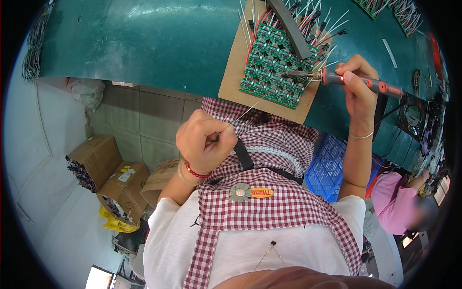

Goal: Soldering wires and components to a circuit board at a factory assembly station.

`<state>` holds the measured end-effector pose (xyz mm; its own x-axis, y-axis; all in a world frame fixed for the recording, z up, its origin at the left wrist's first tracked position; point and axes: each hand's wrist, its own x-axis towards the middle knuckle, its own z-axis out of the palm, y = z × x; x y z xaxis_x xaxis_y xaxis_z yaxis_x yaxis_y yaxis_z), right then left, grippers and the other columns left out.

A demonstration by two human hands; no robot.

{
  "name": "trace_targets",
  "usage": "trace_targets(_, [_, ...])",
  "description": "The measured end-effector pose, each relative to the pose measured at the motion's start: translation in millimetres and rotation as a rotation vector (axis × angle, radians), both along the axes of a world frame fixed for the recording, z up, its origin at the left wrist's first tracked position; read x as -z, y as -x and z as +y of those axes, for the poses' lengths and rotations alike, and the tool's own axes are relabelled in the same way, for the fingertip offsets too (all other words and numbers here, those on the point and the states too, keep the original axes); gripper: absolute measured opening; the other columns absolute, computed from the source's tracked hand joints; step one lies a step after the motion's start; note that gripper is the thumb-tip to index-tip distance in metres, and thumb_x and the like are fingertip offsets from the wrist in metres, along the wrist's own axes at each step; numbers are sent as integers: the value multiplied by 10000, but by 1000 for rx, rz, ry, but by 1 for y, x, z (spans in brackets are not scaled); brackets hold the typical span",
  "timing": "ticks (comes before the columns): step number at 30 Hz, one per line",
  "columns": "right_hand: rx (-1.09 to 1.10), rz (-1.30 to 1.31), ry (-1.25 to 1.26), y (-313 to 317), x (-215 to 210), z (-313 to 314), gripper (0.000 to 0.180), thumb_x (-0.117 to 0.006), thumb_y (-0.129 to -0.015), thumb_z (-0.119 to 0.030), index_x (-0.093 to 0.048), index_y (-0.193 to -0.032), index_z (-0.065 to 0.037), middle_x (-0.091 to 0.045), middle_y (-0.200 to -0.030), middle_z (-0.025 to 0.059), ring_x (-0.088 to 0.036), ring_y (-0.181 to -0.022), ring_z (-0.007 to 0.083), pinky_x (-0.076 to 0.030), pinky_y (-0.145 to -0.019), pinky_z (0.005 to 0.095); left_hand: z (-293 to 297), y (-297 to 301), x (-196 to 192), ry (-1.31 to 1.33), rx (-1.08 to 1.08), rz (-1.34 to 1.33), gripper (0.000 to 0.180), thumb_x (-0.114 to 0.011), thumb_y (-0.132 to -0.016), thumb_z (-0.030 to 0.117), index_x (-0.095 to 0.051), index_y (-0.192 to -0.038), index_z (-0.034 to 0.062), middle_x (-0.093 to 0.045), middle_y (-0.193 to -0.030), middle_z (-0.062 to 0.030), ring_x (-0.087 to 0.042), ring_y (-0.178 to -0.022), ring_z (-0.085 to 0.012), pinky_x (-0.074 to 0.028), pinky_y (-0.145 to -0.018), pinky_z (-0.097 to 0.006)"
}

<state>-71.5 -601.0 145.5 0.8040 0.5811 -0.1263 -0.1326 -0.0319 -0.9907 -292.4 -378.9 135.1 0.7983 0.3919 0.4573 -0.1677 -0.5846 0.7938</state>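
Observation:
A panel of green circuit boards (269,62) lies on a brown board (231,86) at the table's near edge. Red, white and black wires with connectors (317,24) fan out from its far side. My right hand (358,86) grips a red and grey soldering iron (375,85), its tip over the right part of the panel. Whether the tip touches a joint I cannot tell. Closed in a pinch, my left hand (206,139) holds a thin solder wire (245,113) whose end points toward the panel's near edge. A dark flat bar (291,29) lies across the panel's far part.
The green table (144,43) spreads left and right. A small fan (413,114) stands at the right edge, with more wired boards (406,17) at the far right. A blue plastic crate (332,166) is below the table. Cardboard boxes (122,185) stand lower left. Another person in pink (392,202) sits at right.

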Motion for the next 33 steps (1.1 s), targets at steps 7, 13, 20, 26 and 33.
trace_targets(7, [31, 0, -46, -3, -2, -3, 137, -623, -777, -124, -612, -785, 12, -459, -609, -32, -311, -480, 15, -201, -454, 199, 0, 1, -6, 39, -33, 5, 229, -682, -604, -72, -581, -753, 70, -469, -573, 2, -389, -447, -90, -299, -407, -227])
trace_targets(13, [38, -14, -37, 1, 0, 0, 132, -619, -780, -117, -613, -795, 14, -477, -623, -26, -321, -483, 16, -205, -452, 200, 0, 2, -6, 24, -39, 5, 227, -682, -613, -69, -580, -762, 68, -487, -586, -2, -393, -450, -88, -300, -406, -224])
trace_targets(20, [13, -35, -28, 4, -1, 16, 149, -632, -799, -135, -615, -805, 13, -466, -589, -33, -319, -469, 10, -204, -446, 200, 8, 6, -5, 18, -88, -16, 226, -681, -618, -72, -576, -762, 67, -509, -589, -11, -409, -454, -93, -302, -409, -224])
trace_targets(26, [-12, 4, -25, 4, -1, 18, 146, -629, -810, -138, -609, -810, 6, -450, -568, -44, -310, -457, 7, -196, -444, 202, 8, 8, -2, 9, -85, 12, 232, -686, -613, -71, -578, -761, 70, -476, -576, -3, -392, -455, -90, -290, -411, -226])
trace_targets(33, [-13, -11, -23, 4, -1, 18, 141, -628, -806, -135, -612, -809, 6, -448, -572, -42, -314, -460, 10, -199, -441, 204, 8, 5, -2, 31, -87, 4, 235, -685, -602, -75, -576, -751, 71, -467, -573, -3, -387, -453, -92, -289, -410, -228])
